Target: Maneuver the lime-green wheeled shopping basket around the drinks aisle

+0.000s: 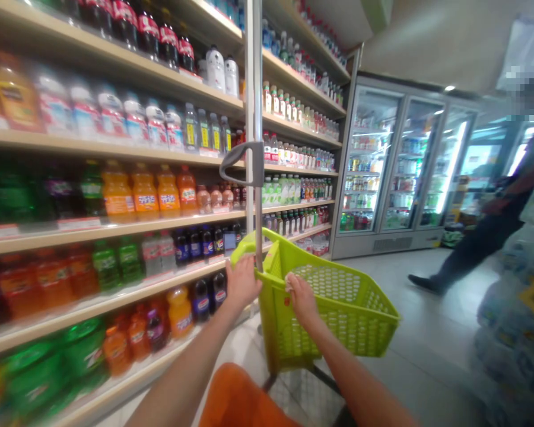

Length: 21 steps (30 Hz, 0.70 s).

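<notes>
A lime-green shopping basket on a wheeled frame stands in front of me, tilted in view, with a tall metal pole and a grey handle at its left end. My left hand is at the basket's left rim beside the pole, its fingers closed on the green edge. My right hand is closed at the near rim, with something small and whitish at the fingertips, too small to name. No goods show in the visible part of the basket.
Shelves of bottled drinks rise close on the left. Glass-door refrigerators stand at the back. A person in dark trousers is at the right, near stacked plastic-wrapped packs. Tiled floor lies right of the basket.
</notes>
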### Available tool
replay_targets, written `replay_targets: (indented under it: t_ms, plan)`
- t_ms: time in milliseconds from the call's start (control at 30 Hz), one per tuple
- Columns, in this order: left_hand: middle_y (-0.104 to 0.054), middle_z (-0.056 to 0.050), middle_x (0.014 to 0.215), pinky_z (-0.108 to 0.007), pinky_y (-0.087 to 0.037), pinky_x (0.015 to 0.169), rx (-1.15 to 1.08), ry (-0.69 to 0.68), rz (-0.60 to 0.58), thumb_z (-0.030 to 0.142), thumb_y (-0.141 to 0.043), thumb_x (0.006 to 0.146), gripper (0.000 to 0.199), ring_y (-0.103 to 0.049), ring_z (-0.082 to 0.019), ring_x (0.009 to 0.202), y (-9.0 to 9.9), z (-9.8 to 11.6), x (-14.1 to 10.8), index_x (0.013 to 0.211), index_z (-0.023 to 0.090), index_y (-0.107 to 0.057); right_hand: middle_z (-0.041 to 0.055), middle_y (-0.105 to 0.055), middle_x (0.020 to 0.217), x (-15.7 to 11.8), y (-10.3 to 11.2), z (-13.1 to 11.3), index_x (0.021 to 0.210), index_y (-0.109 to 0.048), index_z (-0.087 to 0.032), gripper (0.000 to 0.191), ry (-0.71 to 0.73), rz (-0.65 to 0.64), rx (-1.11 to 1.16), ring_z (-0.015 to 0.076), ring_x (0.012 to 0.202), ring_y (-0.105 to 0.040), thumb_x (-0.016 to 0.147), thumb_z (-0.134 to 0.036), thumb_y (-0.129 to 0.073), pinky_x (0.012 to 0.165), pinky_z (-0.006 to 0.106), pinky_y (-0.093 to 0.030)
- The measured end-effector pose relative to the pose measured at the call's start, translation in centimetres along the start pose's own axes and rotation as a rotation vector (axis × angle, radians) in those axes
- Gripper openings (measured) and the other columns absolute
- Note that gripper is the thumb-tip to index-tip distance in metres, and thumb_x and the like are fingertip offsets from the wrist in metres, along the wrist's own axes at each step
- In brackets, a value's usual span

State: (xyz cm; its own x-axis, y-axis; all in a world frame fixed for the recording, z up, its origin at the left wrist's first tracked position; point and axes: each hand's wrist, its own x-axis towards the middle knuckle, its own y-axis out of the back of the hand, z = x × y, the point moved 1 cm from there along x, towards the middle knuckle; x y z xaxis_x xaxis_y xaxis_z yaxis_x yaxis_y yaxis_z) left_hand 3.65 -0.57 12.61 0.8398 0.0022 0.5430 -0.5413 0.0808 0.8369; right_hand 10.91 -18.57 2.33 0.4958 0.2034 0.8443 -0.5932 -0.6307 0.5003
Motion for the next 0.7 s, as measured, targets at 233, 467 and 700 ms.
replay_targets:
  t_ms: [233, 467, 700]
  plan:
    - [-0.048, -0.014, 0.132, -0.057, -0.009, 0.107, -0.115, 0.008, -0.035, 0.022, -0.047, 0.070, 0.059, -0.041, -0.026, 0.124, -0.7, 0.9, 0.4, 0.128, 0.013, -0.037, 0.0088, -0.061, 0.105, -0.1, 0.5, -0.8, 0.120, -0.052, -0.019, 0.042, -0.114, 0.082, 0.072, 0.0198, 0.097, -0.055, 0.084, -0.011, -0.033, 0.085, 0.035, -0.046]
    - [-0.051, -0.011, 0.130, -0.058, -0.011, 0.107, -0.162, -0.061, -0.023, 0.021, -0.043, 0.077, 0.051, -0.044, -0.025, 0.123, -0.6, 2.9, -0.3, 0.127, 0.020, -0.040, 0.0101, -0.056, 0.121, 2.2, 0.2, -5.5, 0.129, -0.047, -0.024, 0.049, 0.011, 0.142, 0.178, 0.0241, 0.113, -0.050, 0.082, -0.011, -0.040, 0.095, 0.047, -0.042]
    - [-0.053, -0.009, 0.129, -0.056, -0.011, 0.107, -0.167, -0.094, -0.043, 0.005, -0.042, 0.067, 0.066, -0.044, -0.023, 0.123, -0.5, 4.6, -0.4, 0.131, 0.022, -0.038, 0.0078, -0.055, 0.125, 1.7, 4.0, -3.1, 0.133, -0.042, -0.026, 0.058, 0.037, 0.127, 0.198, 0.0221, 0.115, -0.051, 0.079, -0.005, -0.039, 0.094, 0.043, -0.047]
